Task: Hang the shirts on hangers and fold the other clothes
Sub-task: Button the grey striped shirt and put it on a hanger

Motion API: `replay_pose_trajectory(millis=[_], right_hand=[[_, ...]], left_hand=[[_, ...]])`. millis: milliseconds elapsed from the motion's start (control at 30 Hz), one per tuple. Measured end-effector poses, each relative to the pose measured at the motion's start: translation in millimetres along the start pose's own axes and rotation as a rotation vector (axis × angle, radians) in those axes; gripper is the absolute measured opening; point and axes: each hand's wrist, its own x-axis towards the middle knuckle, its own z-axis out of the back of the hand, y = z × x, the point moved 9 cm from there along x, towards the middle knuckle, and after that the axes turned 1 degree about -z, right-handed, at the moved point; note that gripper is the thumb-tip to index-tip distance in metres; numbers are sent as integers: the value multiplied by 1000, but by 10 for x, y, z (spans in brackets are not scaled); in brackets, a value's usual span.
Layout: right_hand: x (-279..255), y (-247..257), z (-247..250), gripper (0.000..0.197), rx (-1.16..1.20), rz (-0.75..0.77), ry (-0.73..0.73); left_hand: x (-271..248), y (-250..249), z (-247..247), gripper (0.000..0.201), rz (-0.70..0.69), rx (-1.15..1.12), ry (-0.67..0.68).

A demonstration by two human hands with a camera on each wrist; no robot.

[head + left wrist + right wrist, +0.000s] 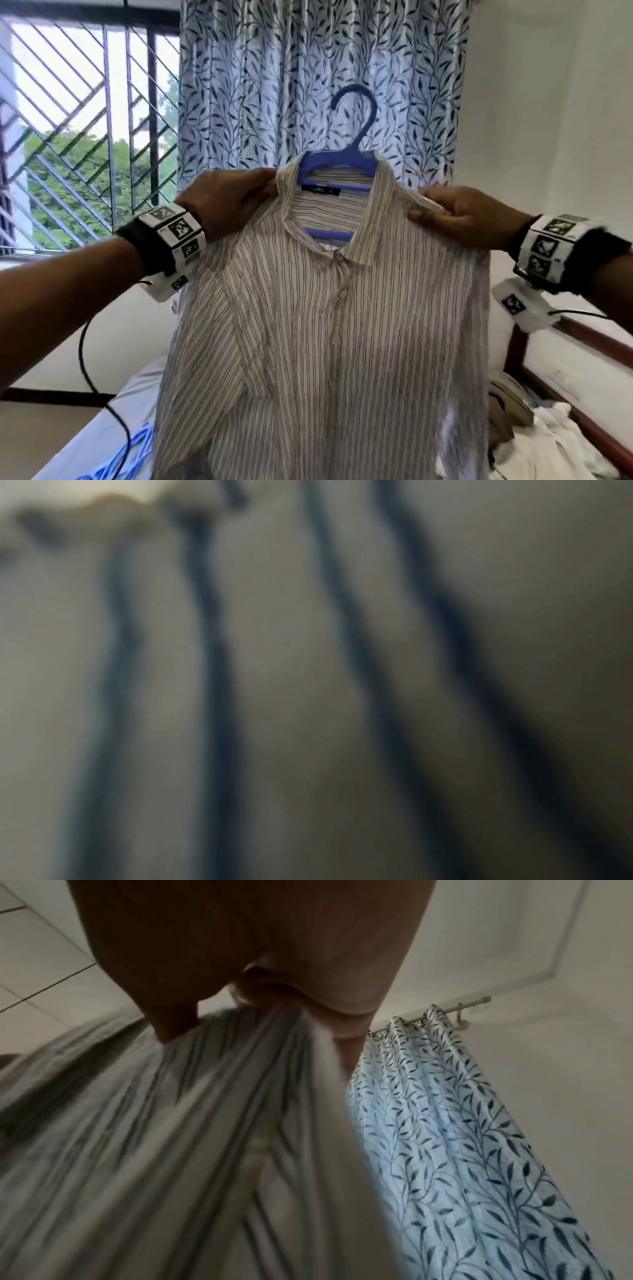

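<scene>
Head view: white button-up cotton shirt with thin dark stripes [308, 308] held up in the air, already threaded onto a blue plastic hanger [342, 171] whose hook sticks up out of the collar. Left hand [229, 202] grips the shirt's shoulder on the hanger's left side, right hand [469, 216] pinches the shoulder and collar edge on the hanger's right side; probably tugging the shoulders out so the fabric sits square on the hanger arms. Left wrist view is only blurred striped cloth pressed close. Right wrist view shows fingers [178, 1020] bunching the fabric. Below the hanger, right, crumpled pale clothes [534, 442] lie on the bed, not yet folded.
</scene>
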Motion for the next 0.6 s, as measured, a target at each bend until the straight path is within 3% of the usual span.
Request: replay_pose_trajectory(millis=[67,167,233,333,367,400,467,500,533,600], right_hand=[[23,14,-99,68,-8,14,77],[-23,-98,-14,57,93,-19,64],[-77,-191,94,60,105,-65,42],[-115,-343,213,38,118,-138,-28],[-120,-347,198,36,111,-148,-29],[-118,-341,178,36,97,-152,-34],[-96,-299,175,32,86,-164,-75],[-78,-291,146,31,99,-186,-75],[-65,-284,114,30,118,-207,-62],[-42,-240,45,25,115,-221,-18]], left_hand=[[28,62,-47,44,3,-72,39],[77,388,-100,27,92,-112,81],[67,751,-38,39,262,-88,72],[-163,1197,-30,18,560,-409,-87],[-275,1238,-169,30,636,-587,-74],[-396,1199,-393,49,682,-731,25],[-643,902,-819,82,621,-816,316],[-767,747,-989,84,545,-796,419],[-857,630,-1104,75,474,-744,485],[-928,677,-1211,58,378,-516,451]])
